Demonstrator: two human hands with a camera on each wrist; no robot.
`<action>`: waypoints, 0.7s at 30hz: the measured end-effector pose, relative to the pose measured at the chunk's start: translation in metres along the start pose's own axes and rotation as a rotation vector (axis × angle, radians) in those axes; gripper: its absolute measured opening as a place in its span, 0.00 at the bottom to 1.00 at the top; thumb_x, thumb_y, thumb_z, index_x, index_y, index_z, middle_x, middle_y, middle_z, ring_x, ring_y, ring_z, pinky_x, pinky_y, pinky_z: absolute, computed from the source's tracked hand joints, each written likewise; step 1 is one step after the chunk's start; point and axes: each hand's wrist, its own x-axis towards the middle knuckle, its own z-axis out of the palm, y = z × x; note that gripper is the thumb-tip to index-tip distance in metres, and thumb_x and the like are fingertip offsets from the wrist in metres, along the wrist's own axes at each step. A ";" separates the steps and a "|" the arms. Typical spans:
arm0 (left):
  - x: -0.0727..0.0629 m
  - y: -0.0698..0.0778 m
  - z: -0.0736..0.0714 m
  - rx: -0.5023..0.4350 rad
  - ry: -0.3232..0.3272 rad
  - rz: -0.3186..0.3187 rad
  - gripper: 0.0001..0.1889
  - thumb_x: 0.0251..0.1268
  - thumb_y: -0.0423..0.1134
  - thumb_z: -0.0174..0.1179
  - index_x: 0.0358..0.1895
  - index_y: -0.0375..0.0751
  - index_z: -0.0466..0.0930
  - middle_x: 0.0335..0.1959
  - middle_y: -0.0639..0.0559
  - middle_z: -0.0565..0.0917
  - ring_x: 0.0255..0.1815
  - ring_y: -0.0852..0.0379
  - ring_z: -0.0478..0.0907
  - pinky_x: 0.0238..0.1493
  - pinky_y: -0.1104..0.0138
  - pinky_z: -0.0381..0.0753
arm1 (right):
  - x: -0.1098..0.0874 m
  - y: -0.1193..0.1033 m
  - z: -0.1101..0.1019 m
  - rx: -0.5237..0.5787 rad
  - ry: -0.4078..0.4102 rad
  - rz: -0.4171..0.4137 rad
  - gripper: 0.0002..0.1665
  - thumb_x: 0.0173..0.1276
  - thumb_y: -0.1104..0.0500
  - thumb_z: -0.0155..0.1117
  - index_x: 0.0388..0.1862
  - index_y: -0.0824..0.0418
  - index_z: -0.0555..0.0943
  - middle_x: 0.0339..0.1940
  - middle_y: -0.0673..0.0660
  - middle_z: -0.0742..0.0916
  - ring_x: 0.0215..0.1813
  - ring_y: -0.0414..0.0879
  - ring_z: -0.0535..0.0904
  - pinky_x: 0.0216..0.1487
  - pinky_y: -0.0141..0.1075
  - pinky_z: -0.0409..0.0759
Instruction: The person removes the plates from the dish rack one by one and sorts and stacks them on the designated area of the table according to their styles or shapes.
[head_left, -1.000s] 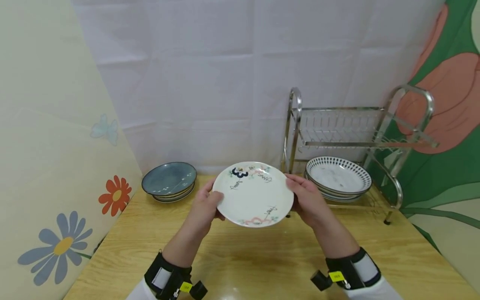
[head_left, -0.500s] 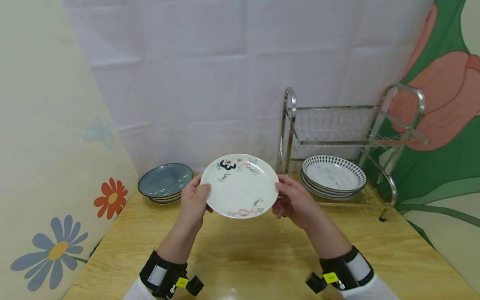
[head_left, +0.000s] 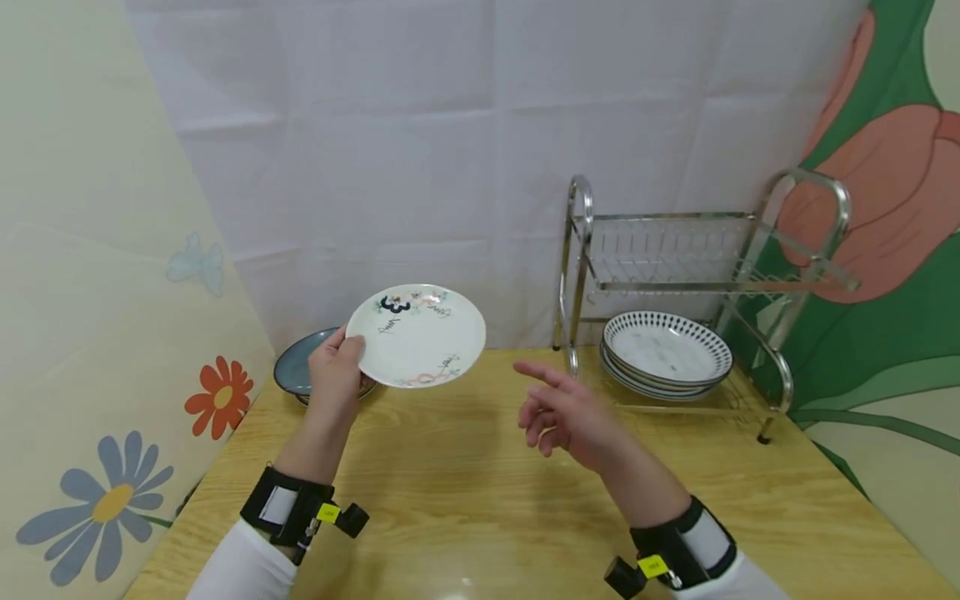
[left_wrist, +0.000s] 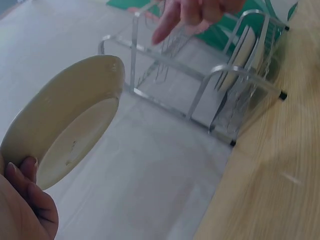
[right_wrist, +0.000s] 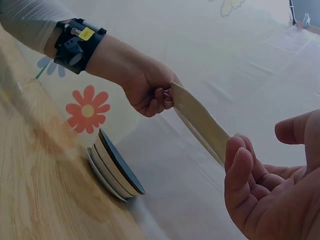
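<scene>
In the head view my left hand (head_left: 335, 371) grips the left rim of a white plate (head_left: 420, 342) painted with flowers and lettering, thumb on top and fingers beneath. The plate is held up above the table, and its plain underside shows in the left wrist view. My right hand (head_left: 572, 417) is off the plate, to its right, with the index finger extended and the others loosely bent, holding nothing. Behind my left hand stands a stack of plates with a blue-grey plate (head_left: 296, 364) on top, partly hidden by the hand and the white plate.
A two-tier metal dish rack (head_left: 675, 287) stands at the back right of the wooden table (head_left: 465, 500). Its lower level bears a stack of white plates (head_left: 667, 348) with a dark-patterned rim. A white cloth (head_left: 390, 150) hangs behind, between painted walls.
Both hands held the plate earlier; now the right hand has let go. My left hand has carried the plate leftward, and it now overlaps the blue-grey stack.
</scene>
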 end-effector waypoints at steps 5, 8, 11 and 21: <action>0.026 0.000 -0.022 0.000 0.056 -0.042 0.25 0.77 0.38 0.49 0.74 0.41 0.72 0.33 0.60 0.88 0.15 0.65 0.73 0.17 0.72 0.69 | 0.001 0.005 0.003 -0.011 -0.001 0.025 0.34 0.83 0.54 0.48 0.83 0.57 0.55 0.30 0.49 0.86 0.27 0.40 0.83 0.25 0.30 0.81; 0.040 0.000 -0.039 0.022 0.090 -0.058 0.24 0.79 0.39 0.48 0.74 0.42 0.71 0.31 0.62 0.87 0.14 0.64 0.70 0.17 0.71 0.68 | 0.002 0.006 0.005 -0.022 0.011 0.037 0.34 0.83 0.53 0.48 0.83 0.55 0.56 0.31 0.49 0.86 0.27 0.41 0.83 0.25 0.30 0.81; 0.054 -0.002 -0.055 0.064 0.162 -0.081 0.24 0.79 0.40 0.47 0.74 0.42 0.73 0.31 0.62 0.85 0.16 0.63 0.71 0.18 0.71 0.69 | 0.003 0.007 0.007 -0.032 0.022 0.041 0.33 0.83 0.53 0.48 0.83 0.55 0.57 0.30 0.49 0.86 0.27 0.41 0.83 0.25 0.30 0.81; 0.081 -0.029 -0.091 0.213 0.306 -0.259 0.27 0.81 0.46 0.41 0.78 0.48 0.67 0.68 0.46 0.76 0.41 0.59 0.76 0.40 0.74 0.79 | 0.003 0.011 0.006 -0.057 0.024 0.039 0.33 0.83 0.53 0.48 0.83 0.54 0.58 0.30 0.48 0.85 0.27 0.41 0.83 0.26 0.30 0.80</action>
